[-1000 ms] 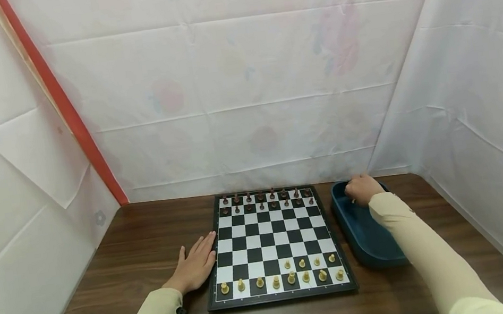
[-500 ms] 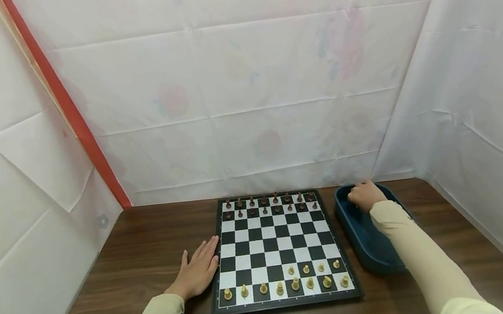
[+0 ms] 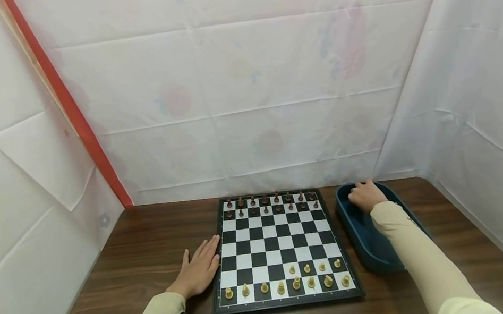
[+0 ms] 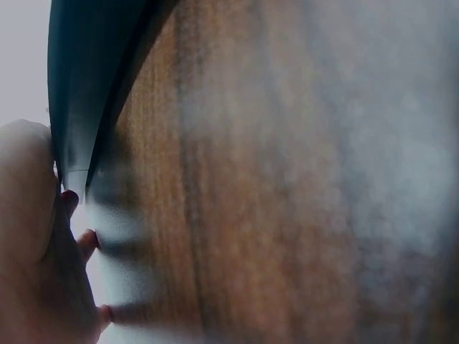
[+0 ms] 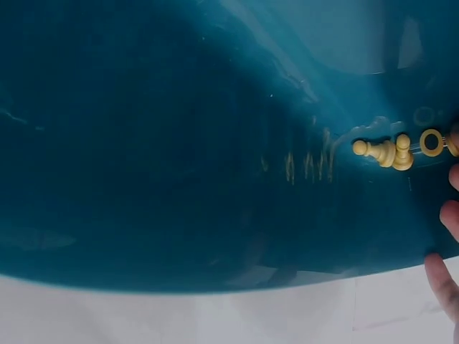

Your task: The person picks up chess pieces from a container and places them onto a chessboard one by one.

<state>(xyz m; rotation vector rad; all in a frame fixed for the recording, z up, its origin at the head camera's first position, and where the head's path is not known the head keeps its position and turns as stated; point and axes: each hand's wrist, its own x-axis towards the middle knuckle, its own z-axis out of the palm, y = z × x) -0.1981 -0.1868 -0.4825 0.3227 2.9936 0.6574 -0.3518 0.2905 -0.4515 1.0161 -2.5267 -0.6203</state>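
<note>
My left hand (image 3: 196, 272) lies flat on the table, its fingertips right at the left edge of a chessboard (image 3: 288, 305). The left wrist view shows part of that hand (image 4: 29, 236) beside the dark board side (image 4: 82, 86). Over at the right, my right hand (image 3: 367, 196) reaches down into the far end of a blue tray (image 3: 376, 260). Its fingertips (image 5: 450, 215) are next to several pale yellow chess pawns (image 5: 384, 153) lying in the tray. One fingertip overlaps a pawn at the view's edge; I cannot tell whether it is pinched.
Dark red chess pieces (image 3: 264, 201) stand in two rows at the far side of the board. Pale yellow pieces (image 3: 281, 287) fill the near row, with several pawns (image 3: 307, 268) ahead of its right half. White sheets (image 3: 243, 99) hang around the brown table (image 3: 163, 217).
The head view has shifted slightly, so everything sits a little lower. Left hand stays beside the board, and right hand stays inside the far end of the tray.
</note>
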